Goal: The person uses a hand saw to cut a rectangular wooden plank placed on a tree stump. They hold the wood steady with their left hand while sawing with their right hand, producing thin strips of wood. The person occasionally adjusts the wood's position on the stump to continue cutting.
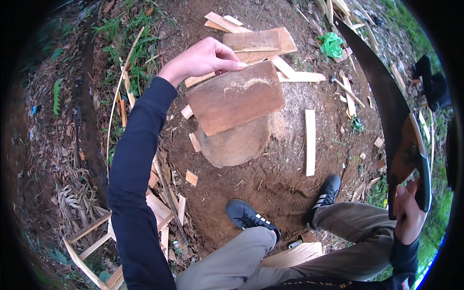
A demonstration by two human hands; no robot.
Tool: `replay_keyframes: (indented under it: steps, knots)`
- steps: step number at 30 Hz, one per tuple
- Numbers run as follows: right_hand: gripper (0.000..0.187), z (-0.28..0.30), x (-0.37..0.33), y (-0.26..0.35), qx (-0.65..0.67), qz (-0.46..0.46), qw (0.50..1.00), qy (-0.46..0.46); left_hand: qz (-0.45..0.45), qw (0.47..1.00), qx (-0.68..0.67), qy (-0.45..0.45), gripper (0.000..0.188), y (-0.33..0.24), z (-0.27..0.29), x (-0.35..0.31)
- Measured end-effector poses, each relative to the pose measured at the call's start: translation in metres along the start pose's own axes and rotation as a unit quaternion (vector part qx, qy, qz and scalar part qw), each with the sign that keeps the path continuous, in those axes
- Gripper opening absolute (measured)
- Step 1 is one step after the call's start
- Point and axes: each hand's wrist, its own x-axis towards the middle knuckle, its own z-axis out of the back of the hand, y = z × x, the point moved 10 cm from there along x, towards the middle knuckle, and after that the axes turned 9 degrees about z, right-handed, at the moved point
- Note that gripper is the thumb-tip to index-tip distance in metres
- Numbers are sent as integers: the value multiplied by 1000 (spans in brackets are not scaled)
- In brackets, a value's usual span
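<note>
My left hand (209, 59) grips the far edge of a brown rectangular wooden board (237, 99), thumb on top and the other fingers partly hidden behind it. A streak of pale sawdust lies on the board's face. Under the board is a round tree stump (237, 144), its near part showing; whether the board rests fully on it I cannot tell. On the right, my right hand (408, 209) is closed round the handle of a handsaw (386, 82). The saw's long dark curved blade points up and away, well apart from the board.
Beyond the board lie planks (263, 39) and offcuts. A pale wooden strip (310, 142) is right of the stump, with a hammer (349, 92) and green plastic bag (331, 46) farther off. My shoes (249, 215) stand close by. A wooden frame (94, 246) is at lower left.
</note>
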Motion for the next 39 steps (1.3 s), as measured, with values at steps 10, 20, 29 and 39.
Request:
replay_keyframes:
  steps: [10,20,29,39]
  knots:
    - [30,12,-17,3,72,27,997,-25,118,971,-164,-131,26,72,2,-24]
    - [27,-5,-19,9,193,-55,979,35,194,943,-241,-121,32,100,-30,-95]
    - [25,-8,-23,22,199,-5,978,65,60,851,117,-508,22,-50,91,-176]
    - [22,2,-22,20,218,1,974,62,-44,891,258,-371,18,-70,4,-138]
